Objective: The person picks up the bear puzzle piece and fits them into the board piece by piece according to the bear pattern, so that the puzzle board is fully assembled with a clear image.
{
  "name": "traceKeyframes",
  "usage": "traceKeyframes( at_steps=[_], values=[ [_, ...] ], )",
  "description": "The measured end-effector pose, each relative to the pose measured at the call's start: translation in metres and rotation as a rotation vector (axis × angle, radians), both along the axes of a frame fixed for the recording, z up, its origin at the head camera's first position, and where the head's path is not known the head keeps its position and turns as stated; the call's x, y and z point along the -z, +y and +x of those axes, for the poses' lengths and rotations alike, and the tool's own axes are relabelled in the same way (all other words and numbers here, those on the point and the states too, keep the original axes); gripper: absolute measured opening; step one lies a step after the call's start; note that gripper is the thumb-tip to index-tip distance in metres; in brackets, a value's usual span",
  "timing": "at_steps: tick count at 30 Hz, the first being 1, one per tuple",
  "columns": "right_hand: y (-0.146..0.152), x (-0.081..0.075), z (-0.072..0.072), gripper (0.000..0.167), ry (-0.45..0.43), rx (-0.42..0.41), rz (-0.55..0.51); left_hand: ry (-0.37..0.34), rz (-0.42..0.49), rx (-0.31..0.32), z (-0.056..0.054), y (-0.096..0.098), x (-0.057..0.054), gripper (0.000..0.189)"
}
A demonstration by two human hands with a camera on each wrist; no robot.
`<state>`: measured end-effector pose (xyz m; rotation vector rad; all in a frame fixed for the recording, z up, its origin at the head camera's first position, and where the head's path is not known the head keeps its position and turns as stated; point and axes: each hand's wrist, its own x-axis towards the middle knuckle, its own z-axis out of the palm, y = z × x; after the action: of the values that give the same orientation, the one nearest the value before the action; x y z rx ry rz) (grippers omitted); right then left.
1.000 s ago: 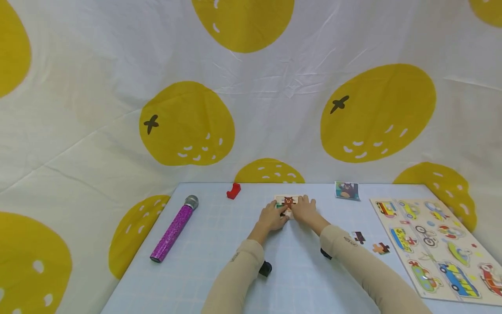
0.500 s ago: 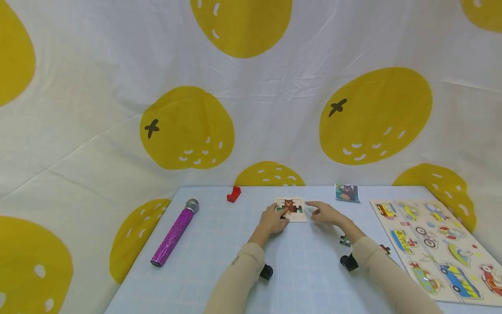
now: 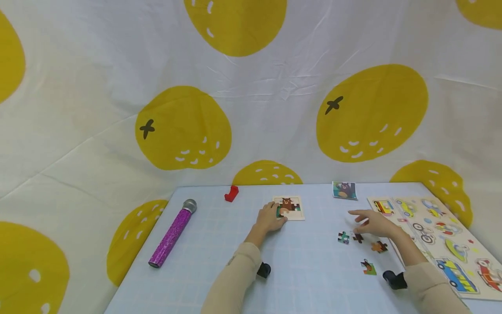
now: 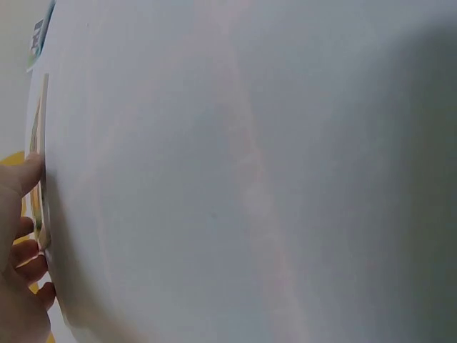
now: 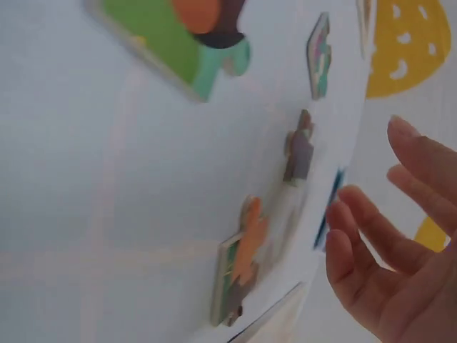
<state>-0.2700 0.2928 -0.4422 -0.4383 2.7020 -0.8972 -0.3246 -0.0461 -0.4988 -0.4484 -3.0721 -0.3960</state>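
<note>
My left hand (image 3: 269, 217) grips the left edge of a small square jigsaw puzzle tray (image 3: 300, 213), thumb at the near side and fingers along the left. In the left wrist view, the thumb (image 4: 27, 174) lies against the tray's edge (image 4: 44, 121). The tray holds fitted pieces showing a brown bear. My right hand (image 3: 374, 223) hovers with fingers spread and holds nothing. Below it are loose jigsaw pieces: a green-teal one (image 3: 343, 237), a dark brown one (image 3: 357, 237), an orange-brown one (image 3: 379, 247) and, nearer, a green-orange one (image 3: 368, 267).
A small bear picture card (image 3: 345, 190) lies at the table's back. On the right is a large vehicle puzzle board (image 3: 439, 226), partly behind my right arm. A purple glitter microphone (image 3: 172, 235) and a red block (image 3: 232, 193) lie on the left.
My right hand has left the puzzle tray and moved right, over the loose pieces, which its arm had partly hidden. The left hand stays at the tray.
</note>
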Motion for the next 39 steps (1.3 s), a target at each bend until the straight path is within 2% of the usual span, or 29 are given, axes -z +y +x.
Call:
traceKeyframes(
  at_steps=[3, 5, 7, 12, 19, 21, 24, 27, 33, 36, 39],
  values=[
    [0.004, 0.010, 0.003, 0.069, -0.046, 0.033, 0.079, -0.008, 0.014, 0.006, 0.000, -0.002, -0.001, 0.062],
    [0.003, 0.017, 0.004, 0.066, -0.030, 0.034, 0.129, -0.015, 0.009, 0.008, -0.001, -0.003, -0.001, 0.064],
    [0.002, 0.021, 0.004, 0.057, -0.007, 0.034, 0.158, -0.022, 0.016, 0.009, -0.001, -0.003, -0.001, 0.066],
    [-0.001, 0.023, 0.007, 0.030, 0.031, 0.038, 0.131, -0.021, 0.027, 0.020, -0.003, -0.004, -0.002, 0.064],
    [-0.003, 0.021, 0.009, 0.024, 0.046, 0.095, 0.104, 0.000, 0.136, -0.013, -0.003, -0.005, -0.003, 0.063],
    [-0.004, 0.019, 0.009, 0.022, 0.077, 0.107, 0.039, -0.009, 0.177, -0.026, -0.002, -0.006, -0.004, 0.063],
    [-0.007, 0.013, 0.005, 0.021, 0.125, 0.113, -0.128, -0.047, 0.245, -0.047, -0.003, -0.008, -0.003, 0.063],
    [-0.013, 0.001, 0.000, 0.032, 0.169, 0.114, -0.301, -0.079, 0.302, -0.063, -0.004, -0.010, -0.003, 0.065],
    [-0.036, -0.025, -0.010, 0.043, 0.190, 0.109, -0.614, -0.084, 0.349, -0.059, -0.004, -0.012, -0.002, 0.063],
    [-0.049, -0.037, -0.013, 0.046, 0.225, 0.097, -0.712, -0.084, 0.380, -0.052, -0.003, -0.012, -0.002, 0.062],
    [-0.063, -0.047, -0.016, 0.048, 0.286, 0.097, -0.740, -0.092, 0.398, -0.057, -0.003, -0.012, -0.001, 0.062]
  ],
)
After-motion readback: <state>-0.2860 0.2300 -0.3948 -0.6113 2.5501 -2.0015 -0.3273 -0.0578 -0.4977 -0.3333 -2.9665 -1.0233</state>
